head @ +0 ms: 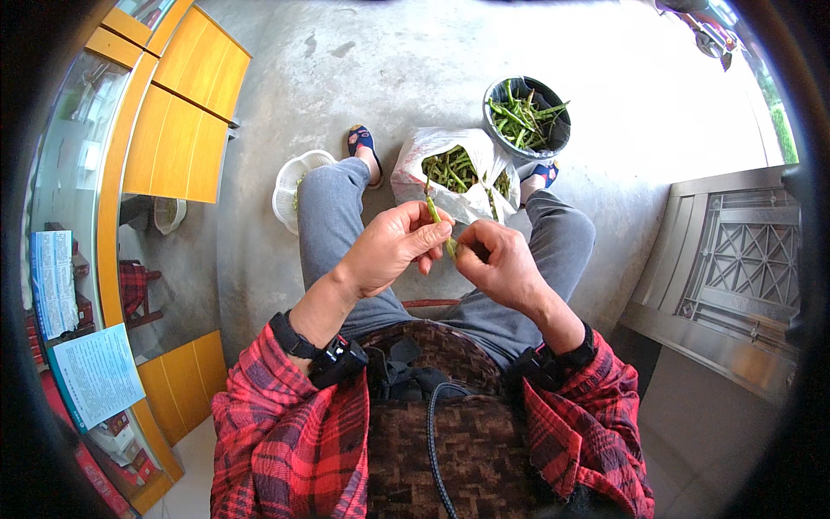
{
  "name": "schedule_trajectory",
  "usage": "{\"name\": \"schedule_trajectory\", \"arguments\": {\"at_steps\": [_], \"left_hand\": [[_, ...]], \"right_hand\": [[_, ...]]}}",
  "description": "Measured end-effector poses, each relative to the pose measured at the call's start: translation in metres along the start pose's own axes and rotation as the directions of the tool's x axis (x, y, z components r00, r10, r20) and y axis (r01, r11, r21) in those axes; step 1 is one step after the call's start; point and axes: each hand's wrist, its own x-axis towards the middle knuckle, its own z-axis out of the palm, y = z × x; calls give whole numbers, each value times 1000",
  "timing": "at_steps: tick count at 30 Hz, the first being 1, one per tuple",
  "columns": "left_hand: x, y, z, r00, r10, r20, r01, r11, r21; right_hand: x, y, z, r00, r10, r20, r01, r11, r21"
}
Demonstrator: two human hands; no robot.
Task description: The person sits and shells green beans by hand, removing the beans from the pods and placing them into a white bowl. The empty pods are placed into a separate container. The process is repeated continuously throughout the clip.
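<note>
A green bean pod (433,209), brownish at its upper tip, is pinched between the thumb and fingers of my left hand (386,250). My right hand (502,266) has its fingers curled in at the pod's lower end, where the pod looks split; the fingertips are partly hidden. Just beyond both hands, a white plastic bag (408,159) stands on the floor between my feet, its mouth spread around many pods (454,170). Behind it to the right is a dark bucket (561,139) with a dark liner, holding green pods or hulls (522,120).
A white scalloped basin (285,194) with small green pieces sits left of my left knee. Along the left runs a wooden cabinet (175,136) with glass panes and printed papers (97,376). A metal door panel (726,259) stands at the right, on the concrete floor (279,97).
</note>
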Motion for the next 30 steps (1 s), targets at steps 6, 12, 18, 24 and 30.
{"name": "schedule_trajectory", "arguments": {"at_steps": [6,12,18,24,30], "left_hand": [[-1,0,2,1000,-8,23,7,999,44],[0,-1,8,997,61,40,-65,992,111],[0,-2,6,999,-3,46,0,998,65],[-2,-4,7,1000,15,19,-15,1000,-12],[-1,-8,14,997,-33,-68,25,993,-117]], "right_hand": [[-1,0,1,996,87,34,-91,985,145],[1,3,3,999,-32,-22,34,997,72],[0,0,1,994,108,18,-110,983,147],[1,-1,1,983,177,55,-185,962,201],[2,3,9,996,-72,-56,74,997,26]]}}
